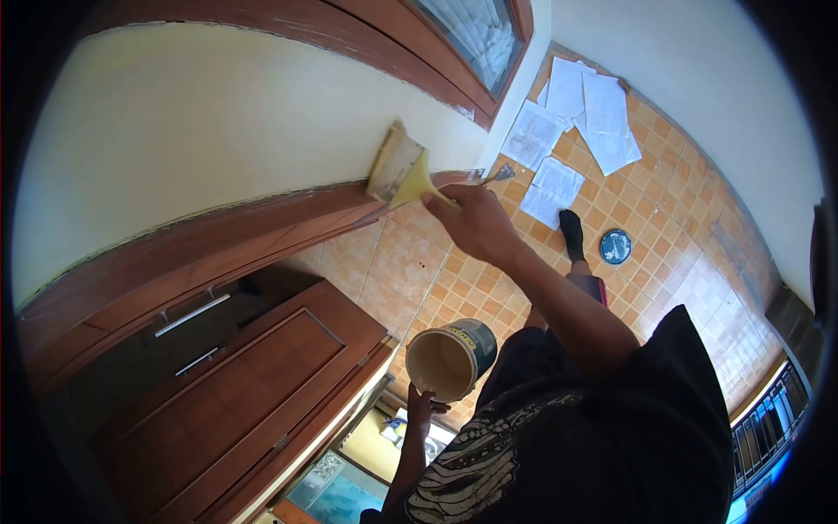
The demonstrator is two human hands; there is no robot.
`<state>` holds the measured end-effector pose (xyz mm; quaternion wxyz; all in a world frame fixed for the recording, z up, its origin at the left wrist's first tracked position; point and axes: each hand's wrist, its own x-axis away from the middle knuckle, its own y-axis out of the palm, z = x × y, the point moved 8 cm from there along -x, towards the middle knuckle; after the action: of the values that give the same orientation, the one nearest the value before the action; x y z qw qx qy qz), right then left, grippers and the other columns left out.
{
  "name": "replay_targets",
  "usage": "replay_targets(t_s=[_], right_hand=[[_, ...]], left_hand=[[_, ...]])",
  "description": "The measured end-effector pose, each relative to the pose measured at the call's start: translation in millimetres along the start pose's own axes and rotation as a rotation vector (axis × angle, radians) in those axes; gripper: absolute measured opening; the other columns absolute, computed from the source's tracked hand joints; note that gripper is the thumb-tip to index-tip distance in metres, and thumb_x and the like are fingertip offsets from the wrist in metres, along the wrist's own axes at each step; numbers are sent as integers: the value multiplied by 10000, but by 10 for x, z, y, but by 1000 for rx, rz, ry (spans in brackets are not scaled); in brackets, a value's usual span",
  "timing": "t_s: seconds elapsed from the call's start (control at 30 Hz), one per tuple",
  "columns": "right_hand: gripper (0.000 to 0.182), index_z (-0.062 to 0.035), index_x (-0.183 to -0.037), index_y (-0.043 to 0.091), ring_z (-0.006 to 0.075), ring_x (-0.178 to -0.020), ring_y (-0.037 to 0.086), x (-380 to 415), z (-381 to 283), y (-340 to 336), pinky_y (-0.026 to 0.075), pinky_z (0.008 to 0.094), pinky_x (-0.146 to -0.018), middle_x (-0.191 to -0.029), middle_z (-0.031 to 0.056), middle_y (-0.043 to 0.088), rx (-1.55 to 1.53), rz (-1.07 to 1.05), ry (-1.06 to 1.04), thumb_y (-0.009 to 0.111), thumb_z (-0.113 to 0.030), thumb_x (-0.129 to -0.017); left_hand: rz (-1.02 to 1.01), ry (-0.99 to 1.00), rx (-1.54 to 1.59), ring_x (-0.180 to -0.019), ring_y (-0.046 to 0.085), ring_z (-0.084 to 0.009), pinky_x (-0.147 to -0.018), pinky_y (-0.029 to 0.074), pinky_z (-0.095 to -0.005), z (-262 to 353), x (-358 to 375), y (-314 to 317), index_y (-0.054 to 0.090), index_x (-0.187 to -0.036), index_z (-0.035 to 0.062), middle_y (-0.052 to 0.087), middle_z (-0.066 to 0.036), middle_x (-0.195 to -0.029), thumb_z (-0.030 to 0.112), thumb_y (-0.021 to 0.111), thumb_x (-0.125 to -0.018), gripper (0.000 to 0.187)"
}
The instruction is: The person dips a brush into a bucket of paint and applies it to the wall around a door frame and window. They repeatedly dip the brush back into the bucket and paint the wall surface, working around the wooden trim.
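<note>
My right hand is closed round the yellowish handle of a wide paintbrush. The brush's pale bristles lie against the cream wall, close to its border with the brown wooden frame. Lower down, my left hand grips the rim of a paint bucket, its fingers partly hidden. The bucket is tilted so that its pale inside shows; a dark printed label wraps its outside.
A brown wooden door with metal handles stands at lower left. White paper sheets cover part of the orange tiled floor. A round blue-stained lid lies beside my foot. A small scraper-like tool sits near the wall corner.
</note>
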<state>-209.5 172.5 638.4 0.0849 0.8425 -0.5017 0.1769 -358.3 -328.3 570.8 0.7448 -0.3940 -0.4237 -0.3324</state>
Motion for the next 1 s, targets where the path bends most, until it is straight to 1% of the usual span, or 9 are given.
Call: replay_targets(t_s=[0.13, 0.23, 0.33, 0.4, 0.5, 0.6, 0.77, 0.87, 1.0], right_hand=[[404, 21, -1095, 723, 194, -694, 578, 304, -759, -153, 487, 377, -704, -749, 159, 605, -156, -41, -172, 644, -363, -995], [382, 14, -1100, 721, 190, -709, 573, 145, -664, -98, 480, 374, -700, -757, 156, 593, -208, -88, -177, 646, -347, -1000], [365, 12, -1094, 718, 209, -725, 589, -287, 106, 45, 483, 374, -706, -799, 171, 625, -43, -33, -243, 633, -333, -1008], [451, -36, -1148, 712, 354, -913, 685, -533, 692, 93, 516, 425, -820, -962, 208, 714, -27, 47, -257, 597, -442, -989], [444, -37, -1105, 720, 369, -934, 682, -724, 1373, 98, 515, 433, -823, -984, 223, 710, 48, -1, 21, 607, -448, -980], [467, -6, -1072, 721, 389, -869, 692, -920, 2034, 77, 521, 452, -778, -867, 257, 701, 170, 28, 149, 613, -450, -974], [478, 14, -1054, 730, 436, -919, 687, -1217, 2730, 124, 525, 478, -828, -942, 275, 713, 393, 29, 266, 624, -439, -940], [473, 22, -1067, 732, 439, -926, 691, -1191, 2162, 57, 528, 470, -842, -955, 275, 716, 382, -63, 255, 622, -421, -943], [442, 21, -1030, 725, 423, -891, 691, -508, 219, -315, 526, 485, -828, -897, 261, 708, 203, -34, 65, 574, -391, -971]], left_hand=[[-16, -6, -15, -633, 724, -304, -507, 583, -349, 84, 45, 43, 273, -1431, 80, 662, -221, -990, 96, 503, -865, 611], [3, -13, -40, -627, 722, -309, -508, 585, -351, 129, -22, 46, 269, -1444, 89, 661, -225, -1015, 95, 498, -862, 625], [11, -18, -21, -618, 718, -310, -505, 593, -354, 64, -95, -4, 251, -1456, 107, 650, -216, -1062, 89, 489, -862, 640], [35, -45, -10, -616, 716, -308, -503, 596, -353, 98, -60, 23, 241, -1461, 114, 642, -214, -1084, 86, 485, -863, 647], [35, -33, 20, -610, 713, -307, -496, 599, -350, 169, 7, 90, 222, -1470, 121, 624, -219, -1119, 72, 483, -862, 664], [34, -30, 23, -606, 712, -308, -498, 601, -351, 266, 29, 206, 221, -1463, 117, 619, -217, -1120, 68, 497, -857, 667], [9, 5, 36, -576, 703, -302, -477, 600, -340, 444, 38, 444, 220, -1477, 86, 622, -239, -1060, 64, 503, -858, 682], [-4, 24, 13, -601, 714, -302, -501, 593, -345, 474, 100, 518, 269, -1436, 82, 643, -214, -1057, 67, 494, -861, 618], [-17, 2, 44, -602, 717, -293, -505, 596, -346, 494, 104, 615, 285, -1422, 86, 657, -220, -1037, 71, 490, -866, 593]])
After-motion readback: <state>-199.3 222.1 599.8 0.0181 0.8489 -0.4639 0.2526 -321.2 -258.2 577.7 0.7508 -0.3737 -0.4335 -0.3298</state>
